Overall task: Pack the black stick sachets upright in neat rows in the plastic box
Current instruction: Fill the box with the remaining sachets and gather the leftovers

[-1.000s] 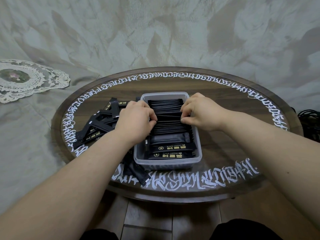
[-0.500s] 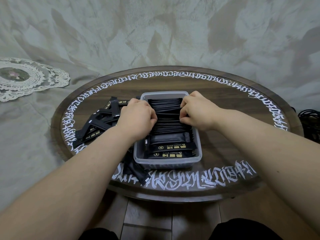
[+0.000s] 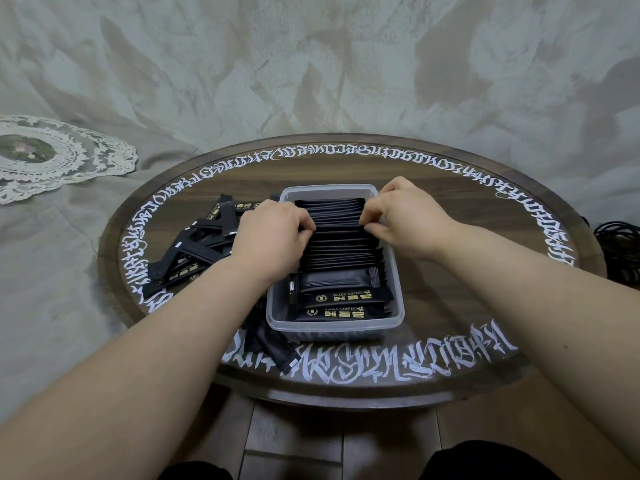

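A clear plastic box (image 3: 332,329) stands in the middle of the round table. Inside it, a row of black stick sachets (image 3: 341,249) stands on edge, and two sachets with gold print (image 3: 343,306) lie flat at the near end. My left hand (image 3: 273,237) grips the left ends of the standing sachets with curled fingers. On the other side, my right hand (image 3: 407,220) pinches the right ends of the same row. A loose pile of black sachets (image 3: 197,251) lies on the table left of the box.
The round dark wooden table (image 3: 467,289) has white lettering around its rim. One stray sachet (image 3: 277,349) lies in front of the box's near left corner. A lace doily (image 3: 52,157) lies on the grey cloth at far left. Black cables (image 3: 620,251) sit at right.
Both hands have slid a little toward the far end of the box along the row of standing sachets. The box and the loose pile have stayed put.
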The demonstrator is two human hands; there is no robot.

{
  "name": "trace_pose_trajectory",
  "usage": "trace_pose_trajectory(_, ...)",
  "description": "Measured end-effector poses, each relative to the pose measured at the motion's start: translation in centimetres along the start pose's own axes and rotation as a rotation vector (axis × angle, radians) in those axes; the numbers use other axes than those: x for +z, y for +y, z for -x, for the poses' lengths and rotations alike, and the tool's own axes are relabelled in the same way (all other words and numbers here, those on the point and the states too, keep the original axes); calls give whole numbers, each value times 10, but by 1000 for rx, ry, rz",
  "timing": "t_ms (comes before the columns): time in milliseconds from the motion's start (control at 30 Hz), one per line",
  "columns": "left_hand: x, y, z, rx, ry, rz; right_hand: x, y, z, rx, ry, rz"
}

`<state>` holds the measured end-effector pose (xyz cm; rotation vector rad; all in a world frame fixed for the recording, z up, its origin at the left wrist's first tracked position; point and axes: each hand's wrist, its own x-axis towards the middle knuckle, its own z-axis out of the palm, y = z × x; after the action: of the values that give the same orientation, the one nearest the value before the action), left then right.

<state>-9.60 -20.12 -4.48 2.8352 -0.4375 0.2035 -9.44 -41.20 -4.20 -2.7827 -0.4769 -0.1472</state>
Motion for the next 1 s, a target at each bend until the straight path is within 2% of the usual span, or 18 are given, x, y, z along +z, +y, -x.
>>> trace_pose_trajectory(133,3,0,-1,-18,-23,-13,0,-1,-3,3,-27,17)
trace_pose_trajectory(333,3,0,2,-45,50,97,1,0,-3,15,-38,17)
trace_pose_trajectory(467,4,-1,-2,-38,-32,-41,6,-1,-6,54,-83,72)
trace_pose_trajectory(600,6,-1,-4,-42,-67,-75,9,-3,-4,70,-68,72)
trace_pose_trajectory(767,3,1,3,1,19,3,7,-4,4,20,60,75)
trace_pose_trajectory(1000,2,2,-1,-13,-58,-21,4,-5,4,10,-14,64)
